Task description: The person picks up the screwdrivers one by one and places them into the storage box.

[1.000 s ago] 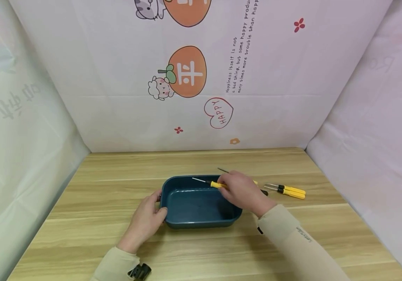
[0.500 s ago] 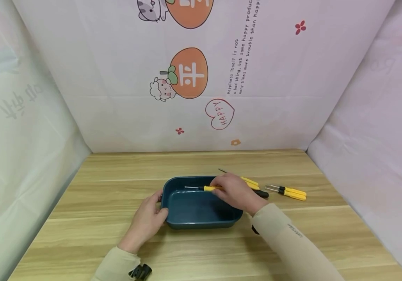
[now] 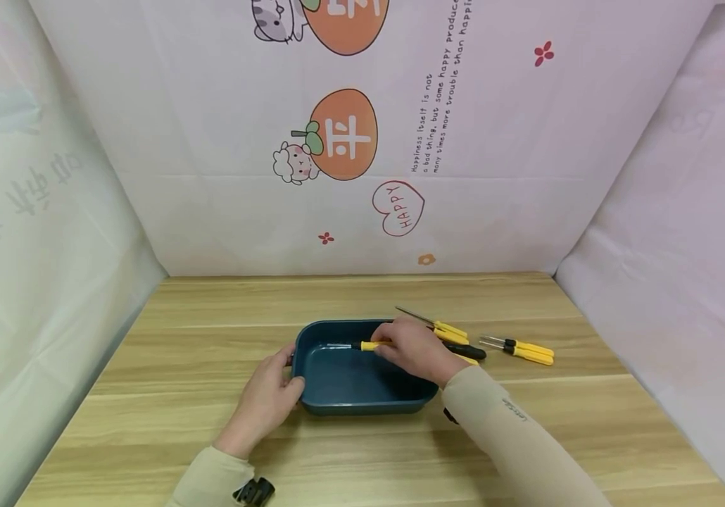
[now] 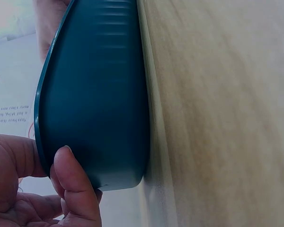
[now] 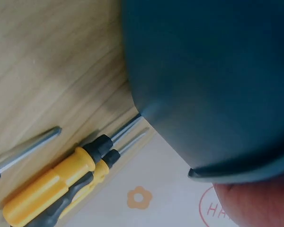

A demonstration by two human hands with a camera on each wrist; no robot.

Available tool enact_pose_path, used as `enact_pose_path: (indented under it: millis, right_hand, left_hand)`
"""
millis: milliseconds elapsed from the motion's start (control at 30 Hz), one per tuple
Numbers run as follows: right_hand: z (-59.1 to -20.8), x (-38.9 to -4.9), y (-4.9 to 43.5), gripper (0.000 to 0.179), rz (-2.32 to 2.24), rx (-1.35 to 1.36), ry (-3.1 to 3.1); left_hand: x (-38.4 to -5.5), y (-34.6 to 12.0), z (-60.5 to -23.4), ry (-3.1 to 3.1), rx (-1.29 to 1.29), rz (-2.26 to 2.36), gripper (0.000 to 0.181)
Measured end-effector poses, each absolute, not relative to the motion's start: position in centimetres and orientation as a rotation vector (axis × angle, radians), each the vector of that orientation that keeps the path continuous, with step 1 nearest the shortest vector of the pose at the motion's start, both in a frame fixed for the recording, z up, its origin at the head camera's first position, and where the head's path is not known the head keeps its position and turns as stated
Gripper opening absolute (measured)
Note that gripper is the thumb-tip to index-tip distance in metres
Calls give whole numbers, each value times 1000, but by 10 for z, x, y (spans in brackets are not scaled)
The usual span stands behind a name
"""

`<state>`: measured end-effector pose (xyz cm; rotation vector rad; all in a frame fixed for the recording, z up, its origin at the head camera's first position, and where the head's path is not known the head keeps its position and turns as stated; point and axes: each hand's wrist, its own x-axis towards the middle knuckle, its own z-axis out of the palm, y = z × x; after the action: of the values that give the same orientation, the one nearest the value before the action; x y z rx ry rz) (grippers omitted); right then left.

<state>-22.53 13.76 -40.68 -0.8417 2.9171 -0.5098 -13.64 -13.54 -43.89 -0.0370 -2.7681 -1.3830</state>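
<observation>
A dark teal rectangular box [image 3: 352, 380] stands on the wooden table. My left hand [image 3: 266, 393] grips its left end, thumb at the rim and fingers outside; the left wrist view shows this hold at the box wall [image 4: 94, 104]. Inside the box's back part, my right hand [image 3: 414, 350] holds a screwdriver [image 3: 367, 346] by its yellow handle, the shaft pointing left and low over the floor. The right hand covers the handle's rear end. In the right wrist view the box's outer wall [image 5: 208, 85] hides most of that hand.
Beyond the box's right end lie several screwdrivers [image 3: 450, 329], one with a black handle [image 3: 471, 351]. Another pair of yellow-handled screwdrivers [image 3: 532, 351] lies farther right on the table [image 3: 210, 331]. White printed sheets [image 3: 483, 218] enclose the back and sides.
My right hand has moved left and down with the screwdriver, which now sits lower inside the box. More of the screwdrivers behind it show. My left hand keeps its hold.
</observation>
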Motion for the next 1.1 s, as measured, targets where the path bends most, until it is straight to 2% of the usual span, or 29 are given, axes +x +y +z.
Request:
enact_pose_path:
  millis: [1100]
  right_hand:
    - [-433,-234,121,19,-304,-837,2938]
  left_hand:
    - [-137,-135,-440,-2775,-41,-1374,65]
